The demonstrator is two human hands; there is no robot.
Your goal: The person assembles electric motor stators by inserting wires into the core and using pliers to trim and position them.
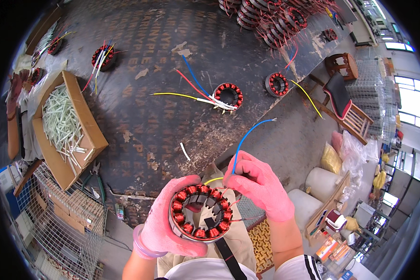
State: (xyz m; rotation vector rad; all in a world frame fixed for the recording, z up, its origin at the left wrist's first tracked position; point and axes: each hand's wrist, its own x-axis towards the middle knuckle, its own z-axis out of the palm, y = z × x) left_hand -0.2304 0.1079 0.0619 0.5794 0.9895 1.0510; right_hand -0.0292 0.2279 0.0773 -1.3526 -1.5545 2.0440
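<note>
In my left hand [154, 228], gloved in pink, a round motor stator [199, 233] wound with red copper coils is gripped by its rim, its open face turned up. My right hand [268, 191], also in a pink glove, pinches a blue wire [240, 142] beside the stator's upper right edge. The blue wire curves up and right to a bare tip. A yellow wire [213, 180] runs from the stator toward the right fingers, which hide its end. Thin red leads [235, 201] stick out on the stator's right side.
On the dark table [149, 116] lie a stator with sleeved wires [240, 91], another stator [268, 85], and a loose white sleeve [185, 151]. A carton [97, 133] holds many sleeves, with pliers [98, 182] nearby. Stacked stators [284, 28] stand far off. Another person's arm [12, 135] shows at left.
</note>
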